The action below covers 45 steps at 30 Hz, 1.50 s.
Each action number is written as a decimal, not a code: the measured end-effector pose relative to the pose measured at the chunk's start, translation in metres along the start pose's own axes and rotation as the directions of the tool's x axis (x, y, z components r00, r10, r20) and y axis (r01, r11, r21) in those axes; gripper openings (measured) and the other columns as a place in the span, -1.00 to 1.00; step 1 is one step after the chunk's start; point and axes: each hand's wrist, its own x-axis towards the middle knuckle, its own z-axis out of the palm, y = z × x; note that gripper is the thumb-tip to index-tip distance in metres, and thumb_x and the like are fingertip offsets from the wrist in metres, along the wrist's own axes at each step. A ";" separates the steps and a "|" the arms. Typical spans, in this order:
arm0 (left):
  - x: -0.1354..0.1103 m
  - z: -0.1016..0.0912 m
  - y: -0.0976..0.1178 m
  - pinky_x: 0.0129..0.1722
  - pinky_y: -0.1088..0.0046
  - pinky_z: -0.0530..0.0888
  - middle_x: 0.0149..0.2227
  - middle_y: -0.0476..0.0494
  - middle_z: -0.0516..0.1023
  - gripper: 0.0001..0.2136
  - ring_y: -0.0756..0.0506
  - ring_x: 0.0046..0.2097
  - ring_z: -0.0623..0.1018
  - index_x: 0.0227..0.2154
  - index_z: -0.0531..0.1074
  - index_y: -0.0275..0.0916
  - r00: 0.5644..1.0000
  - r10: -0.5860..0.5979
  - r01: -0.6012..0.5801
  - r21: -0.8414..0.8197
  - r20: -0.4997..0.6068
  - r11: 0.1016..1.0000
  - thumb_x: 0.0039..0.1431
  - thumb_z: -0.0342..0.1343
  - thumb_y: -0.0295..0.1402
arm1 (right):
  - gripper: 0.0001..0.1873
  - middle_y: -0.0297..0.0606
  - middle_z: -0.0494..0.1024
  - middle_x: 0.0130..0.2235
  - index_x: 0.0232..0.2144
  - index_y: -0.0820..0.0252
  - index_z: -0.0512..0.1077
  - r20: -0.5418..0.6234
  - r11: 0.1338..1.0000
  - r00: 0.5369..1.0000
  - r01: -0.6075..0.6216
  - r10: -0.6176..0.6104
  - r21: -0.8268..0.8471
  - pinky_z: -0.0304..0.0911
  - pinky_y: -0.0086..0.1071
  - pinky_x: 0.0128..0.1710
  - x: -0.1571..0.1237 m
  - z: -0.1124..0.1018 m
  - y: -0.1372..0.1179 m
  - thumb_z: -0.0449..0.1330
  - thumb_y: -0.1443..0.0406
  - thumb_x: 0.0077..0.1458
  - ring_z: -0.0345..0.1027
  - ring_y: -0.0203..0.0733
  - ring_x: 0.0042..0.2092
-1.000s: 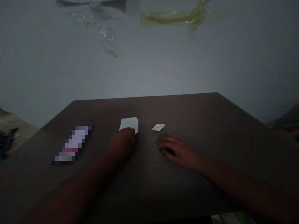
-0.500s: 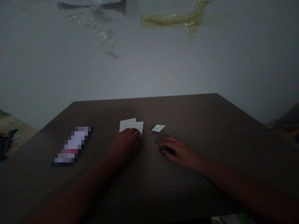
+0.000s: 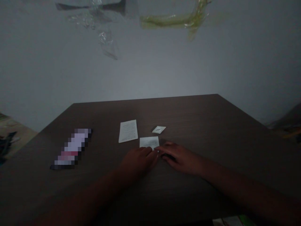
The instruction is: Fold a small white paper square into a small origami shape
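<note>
My left hand [image 3: 139, 160] is closed on the near edge of a small printed sheet of paper [image 3: 149, 142], low over the table. The hand covers that edge. Against the sheet's near right corner, by my left thumb, rest the fingertips of my right hand [image 3: 176, 156]; its thumb and fingers are apart. A pad of similar printed sheets [image 3: 128, 131] lies flat to the left. Just beyond the held sheet is a small white folded paper diamond [image 3: 159, 129].
A phone [image 3: 73, 147] with a blurred-out screen lies at the left on the dark wooden table [image 3: 188, 116]. Behind the table rises a pale wall [image 3: 150, 69] with clear and yellow tape [image 3: 174, 21] stuck on it.
My left hand has drawn one sheet off the pad, right and toward me. My right fingertips now meet that sheet's corner. The pad, paper diamond and phone stay in place.
</note>
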 end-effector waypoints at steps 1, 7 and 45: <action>-0.001 0.000 0.002 -0.22 0.30 0.63 -0.22 -0.17 0.74 -0.77 -0.22 -0.22 0.74 0.14 0.70 -0.14 1.000 0.005 -0.005 -0.016 -0.003 1.000 0.74 0.11 -0.35 | -0.50 -0.12 0.76 0.14 0.33 -0.01 0.64 0.019 1.000 1.000 0.011 -0.011 0.007 0.59 -0.04 0.26 0.000 0.000 -0.001 0.22 0.49 0.51 0.67 0.02 0.18; -0.004 -0.005 -0.006 -0.04 0.20 0.73 -0.06 -0.25 0.81 -0.73 -0.28 -0.05 0.79 0.17 0.69 -0.15 0.993 0.089 -0.099 -0.133 -0.082 0.986 0.71 0.23 -0.12 | -0.65 -0.14 0.78 0.03 0.10 0.06 0.67 -0.027 0.999 0.999 0.025 -0.025 0.026 0.58 -0.07 0.19 0.000 0.000 0.005 0.30 0.50 0.41 0.67 0.04 0.12; 0.005 -0.001 -0.026 0.40 0.07 0.60 0.27 -0.25 0.70 -0.74 -0.33 0.30 0.69 0.23 0.75 -0.08 0.970 0.243 -0.235 -0.181 0.026 0.955 0.60 0.34 -0.37 | -0.84 -0.32 0.61 -0.22 -0.21 0.08 0.58 -0.147 0.994 0.988 -0.022 0.037 0.107 0.37 -0.32 -0.17 -0.002 -0.016 0.024 0.28 0.42 0.42 0.44 -0.17 -0.24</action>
